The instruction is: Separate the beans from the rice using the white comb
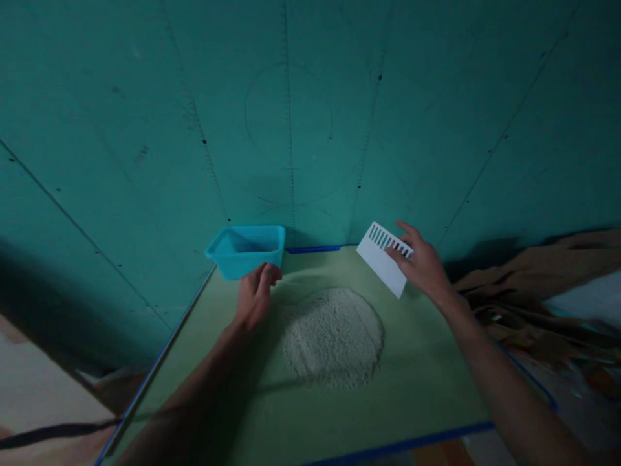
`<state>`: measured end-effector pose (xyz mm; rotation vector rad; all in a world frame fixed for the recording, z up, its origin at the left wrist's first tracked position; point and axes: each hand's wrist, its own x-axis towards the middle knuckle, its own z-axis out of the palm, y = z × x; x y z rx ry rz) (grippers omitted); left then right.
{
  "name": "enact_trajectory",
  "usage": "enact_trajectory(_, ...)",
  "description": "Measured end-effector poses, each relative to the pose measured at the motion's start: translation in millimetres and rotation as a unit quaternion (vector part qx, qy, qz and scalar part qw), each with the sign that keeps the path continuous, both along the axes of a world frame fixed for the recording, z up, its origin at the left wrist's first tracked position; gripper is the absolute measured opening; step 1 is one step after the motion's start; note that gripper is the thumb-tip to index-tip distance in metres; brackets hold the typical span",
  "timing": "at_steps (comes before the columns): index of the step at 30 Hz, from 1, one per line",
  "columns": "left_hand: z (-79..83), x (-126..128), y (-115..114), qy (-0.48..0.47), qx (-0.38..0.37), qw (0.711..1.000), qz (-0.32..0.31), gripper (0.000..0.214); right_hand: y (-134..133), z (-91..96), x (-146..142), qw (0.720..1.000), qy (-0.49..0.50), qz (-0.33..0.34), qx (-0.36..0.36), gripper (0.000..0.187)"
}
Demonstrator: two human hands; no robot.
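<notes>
My right hand (pixel 421 262) grips a white slotted plate (pixel 383 262) by its slotted edge, thumb on the near face. The plate is tilted above the back right of the table. My left hand (pixel 256 294) is closed, its fingers curled together just in front of a turquoise plastic tub (pixel 245 264); whether anything is between them is hidden. Something small shows inside the tub, too dark to name. A round, flat heap of pale grains (pixel 334 340) lies on the table between my hands.
The pale green tabletop (pixel 378 414) has blue edging and meets a green wall panel (pixel 310 129) marked with pencil lines and dark dots. Crumpled brown paper or cardboard (pixel 543 265) lies to the right. A dark cord (pixel 63 430) crosses the lower left.
</notes>
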<state>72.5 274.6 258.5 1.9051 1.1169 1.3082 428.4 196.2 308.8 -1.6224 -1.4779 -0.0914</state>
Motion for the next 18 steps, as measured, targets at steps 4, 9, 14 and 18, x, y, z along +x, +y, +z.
enact_trajectory(4,-12.6,10.2,2.5,-0.021,-0.118,0.990,-0.079,0.061,-35.5,-17.4,-9.5,0.987,-0.157,-0.001,-0.035,0.037)
enact_trajectory(9,-11.2,21.8,-16.4,0.019,-0.180,0.980,-0.085,0.071,-60.8,-27.0,-41.0,0.971,-0.221,-0.018,-0.094,0.035)
enact_trajectory(14,-5.3,50.9,-46.2,0.042,-0.174,0.977,-0.118,0.076,-62.6,-21.3,-79.8,0.943,-0.305,-0.004,-0.134,0.035)
enact_trajectory(18,-12.8,66.8,-50.9,-0.006,-0.158,0.973,-0.168,0.067,-62.0,-19.7,-105.9,0.946,-0.297,0.037,-0.124,0.035)
